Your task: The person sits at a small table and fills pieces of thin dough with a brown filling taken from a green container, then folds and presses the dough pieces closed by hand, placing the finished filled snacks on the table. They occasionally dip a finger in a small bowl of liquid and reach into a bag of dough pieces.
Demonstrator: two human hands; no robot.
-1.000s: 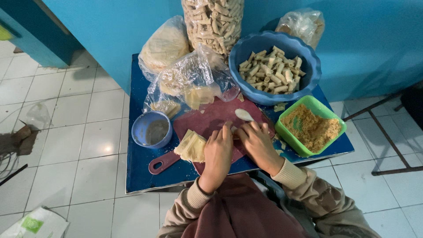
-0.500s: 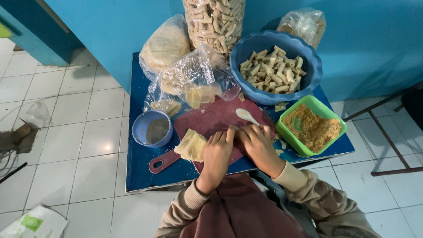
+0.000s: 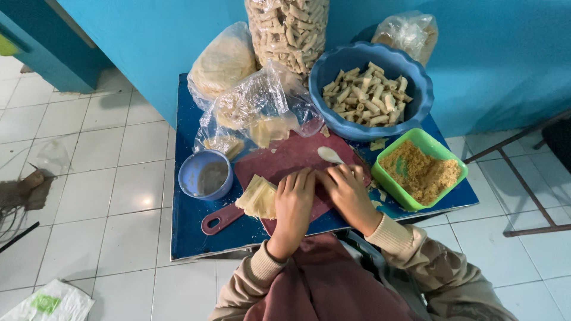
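Fingers (image 3: 300, 181) of left hand (image 3: 294, 205) and right hand (image 3: 348, 193) lie curled, pressed flat over a wrapper on the red board (image 3: 285, 163), wrapper itself hidden beneath; spare stack (image 3: 259, 197) beside left hand; judged thin, soft, tearable, best taken by its edges.

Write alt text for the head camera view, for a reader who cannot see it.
Seen from above, a person's left hand and right hand press side by side on a dark red cutting board, beside a stack of pale wrappers. Around them on the blue table sit a blue bowl of rolled sticks, a green tub of crumbly filling and a small blue cup.
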